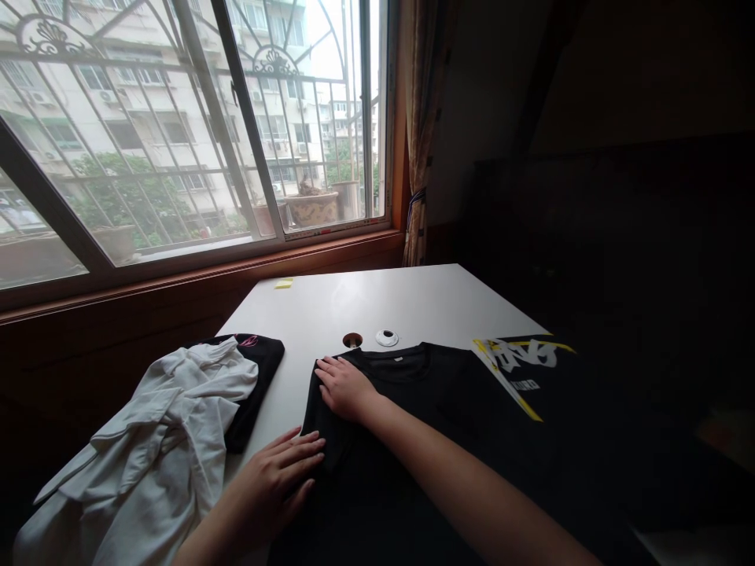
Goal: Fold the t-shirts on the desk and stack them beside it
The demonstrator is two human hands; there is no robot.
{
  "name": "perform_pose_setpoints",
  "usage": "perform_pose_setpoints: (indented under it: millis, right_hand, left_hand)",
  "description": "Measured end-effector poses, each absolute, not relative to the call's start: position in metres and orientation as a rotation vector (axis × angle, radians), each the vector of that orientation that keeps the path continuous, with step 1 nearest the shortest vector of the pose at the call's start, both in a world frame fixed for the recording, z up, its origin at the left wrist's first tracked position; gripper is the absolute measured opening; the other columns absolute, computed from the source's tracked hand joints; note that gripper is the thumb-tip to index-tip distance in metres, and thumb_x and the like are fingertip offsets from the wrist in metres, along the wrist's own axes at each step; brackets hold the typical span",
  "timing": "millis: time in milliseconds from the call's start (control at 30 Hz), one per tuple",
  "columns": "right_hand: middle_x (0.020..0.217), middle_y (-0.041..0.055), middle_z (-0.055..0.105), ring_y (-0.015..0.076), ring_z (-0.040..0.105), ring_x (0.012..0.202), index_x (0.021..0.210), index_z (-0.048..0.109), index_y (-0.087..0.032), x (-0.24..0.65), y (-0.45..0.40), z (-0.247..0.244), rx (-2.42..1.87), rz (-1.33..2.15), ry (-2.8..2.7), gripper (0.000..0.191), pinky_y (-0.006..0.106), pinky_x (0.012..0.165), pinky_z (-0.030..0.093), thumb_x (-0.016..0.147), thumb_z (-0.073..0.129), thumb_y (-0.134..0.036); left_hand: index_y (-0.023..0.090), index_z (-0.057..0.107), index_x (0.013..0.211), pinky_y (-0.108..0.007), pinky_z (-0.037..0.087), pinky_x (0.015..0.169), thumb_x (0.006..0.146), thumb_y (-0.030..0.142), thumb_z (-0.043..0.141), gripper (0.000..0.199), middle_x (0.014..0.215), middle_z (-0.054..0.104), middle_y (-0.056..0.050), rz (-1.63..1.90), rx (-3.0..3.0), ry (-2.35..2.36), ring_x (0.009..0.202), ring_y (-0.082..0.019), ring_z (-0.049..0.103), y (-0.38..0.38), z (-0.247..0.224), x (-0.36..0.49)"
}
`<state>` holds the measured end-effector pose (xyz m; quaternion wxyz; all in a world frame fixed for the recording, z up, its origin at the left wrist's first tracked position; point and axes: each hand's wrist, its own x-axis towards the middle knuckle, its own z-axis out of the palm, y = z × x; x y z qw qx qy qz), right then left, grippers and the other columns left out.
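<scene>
While both hands lie along the near-left edge of a black shirt (425, 440), the head view shows the garment spread on a white bench (406, 303), filling the space around six o'clock. The right hand (348, 389), toward half past six, rests palm down just beside the collar (386, 365); its grip is wide, fingers stretched flat on the cloth. At seven o'clock, the left hand (277, 472) lays spread fingers over the shirt's side, thumb apart, its grip likewise wide with nothing visibly pinched.

The step in hand appears to be smoothing and squaring this side. The next move seems to call for light, even pressure outward, keeping the neckline from being dragged askew.

The shirt looks thin and limp, mostly plain black, with a small pale label (398, 359) inside the collar. Toward four o'clock it carries white lettering (524, 354) and yellow stripes (519, 401); whether that part is sleeve or body is too dark to tell. Well apart from it, at eight o'clock, a crumpled white garment (171, 432) lies partly over another black garment (259, 385).
</scene>
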<state>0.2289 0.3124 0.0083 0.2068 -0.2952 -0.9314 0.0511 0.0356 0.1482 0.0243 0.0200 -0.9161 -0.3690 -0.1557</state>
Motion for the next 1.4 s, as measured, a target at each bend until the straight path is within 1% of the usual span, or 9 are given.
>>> perform_pose_setpoints:
  millis: [67, 167, 367, 533, 667, 767, 867, 1200, 1400]
  right_hand:
    - [0.155, 0.0151, 0.051, 0.0299, 0.041, 0.148, 0.143, 0.058, -0.009, 0.238, 0.307, 0.013, -0.826, 0.119, -2.597, 0.047, 0.05, 0.124, 0.031, 0.103, 0.046, -0.029]
    - [0.158, 0.0157, 0.046, 0.0268, 0.039, 0.149, 0.148, 0.054, -0.009, 0.266, 0.297, 0.024, -0.832, 0.061, -2.582, 0.049, 0.047, 0.125, 0.03, 0.104, 0.043, -0.029]
    - [0.159, 0.0167, 0.044, 0.0272, 0.041, 0.149, 0.15, 0.051, -0.009, 0.373, 0.278, 0.04, -1.097, -0.033, -2.496, 0.052, 0.047, 0.123, 0.035, 0.105, 0.042, -0.031]
    - [0.161, 0.0169, 0.041, 0.0293, 0.041, 0.148, 0.154, 0.046, -0.009, 0.474, 0.246, 0.016, -1.398, -0.179, -2.414, 0.056, 0.049, 0.12, 0.04, 0.105, 0.037, -0.035]
    - [0.163, 0.0126, 0.039, 0.0306, 0.04, 0.149, 0.156, 0.045, -0.015, 0.517, 0.211, -0.016, -1.562, -0.187, -2.376, 0.061, 0.051, 0.12, 0.04, 0.105, 0.038, -0.048]
    - [0.166, 0.009, 0.033, 0.0295, 0.033, 0.152, 0.159, 0.04, -0.02, 0.521, 0.2, -0.026, -1.623, -0.119, -2.36, 0.066, 0.051, 0.123, 0.035, 0.104, 0.036, -0.056]
    - [0.167, 0.0072, 0.028, 0.0286, 0.028, 0.154, 0.161, 0.036, -0.022, 0.513, 0.206, -0.021, -1.642, -0.05, -2.37, 0.068, 0.05, 0.126, 0.03, 0.104, 0.035, -0.058]
    - [0.169, 0.0099, 0.023, 0.0253, 0.02, 0.157, 0.162, 0.033, -0.015, 0.471, 0.267, 0.0, -1.565, 0.063, -2.493, 0.072, 0.045, 0.129, 0.019, 0.105, 0.03, -0.059]
    - [0.17, 0.0087, 0.022, 0.0243, 0.018, 0.157, 0.163, 0.031, -0.017, 0.451, 0.315, 0.003, -1.438, 0.142, -2.572, 0.073, 0.046, 0.129, 0.017, 0.105, 0.028, -0.062]
  left_hand:
    - [0.024, 0.063, 0.136, -0.046, 0.051, 0.115, 0.096, 0.016, 0.057, 0.041, 0.136, 0.07, -0.005, -0.495, -2.83, -1.124, 0.132, -0.022, 0.062, 0.149, 0.024, 0.036]
    - [0.025, 0.064, 0.134, -0.044, 0.051, 0.114, 0.096, 0.016, 0.058, 0.04, 0.134, 0.071, -0.005, -0.523, -2.809, -1.111, 0.13, -0.022, 0.063, 0.149, 0.023, 0.036]
    - [0.025, 0.065, 0.131, -0.043, 0.051, 0.115, 0.097, 0.014, 0.058, 0.037, 0.131, 0.072, -0.003, -0.535, -2.753, -1.072, 0.127, -0.019, 0.065, 0.151, 0.021, 0.04]
    - [0.025, 0.065, 0.133, -0.042, 0.05, 0.115, 0.097, 0.015, 0.059, 0.038, 0.134, 0.071, -0.003, -0.514, -2.687, -1.026, 0.13, -0.021, 0.063, 0.154, 0.015, 0.039]
    - [0.026, 0.055, 0.146, -0.041, 0.048, 0.116, 0.098, 0.02, 0.06, 0.049, 0.146, 0.063, -0.005, -0.465, -2.664, -1.029, 0.138, -0.023, 0.056, 0.156, 0.009, 0.04]
    - [0.027, 0.042, 0.156, -0.04, 0.049, 0.114, 0.099, 0.031, 0.061, 0.061, 0.154, 0.054, -0.007, -0.416, -2.669, -1.103, 0.14, -0.025, 0.053, 0.157, 0.007, 0.041]
    - [0.029, 0.035, 0.159, -0.04, 0.048, 0.114, 0.1, 0.035, 0.06, 0.065, 0.157, 0.05, -0.006, -0.407, -2.663, -1.148, 0.141, -0.024, 0.051, 0.159, 0.005, 0.038]
    - [0.033, 0.028, 0.161, -0.04, 0.045, 0.116, 0.1, 0.04, 0.06, 0.069, 0.159, 0.047, -0.004, -0.449, -2.593, -1.295, 0.144, -0.023, 0.046, 0.17, -0.007, 0.007]
    - [0.033, 0.029, 0.161, -0.039, 0.05, 0.112, 0.101, 0.04, 0.057, 0.066, 0.157, 0.05, -0.005, -0.48, -2.47, -1.369, 0.142, -0.023, 0.051, 0.177, -0.019, -0.007]
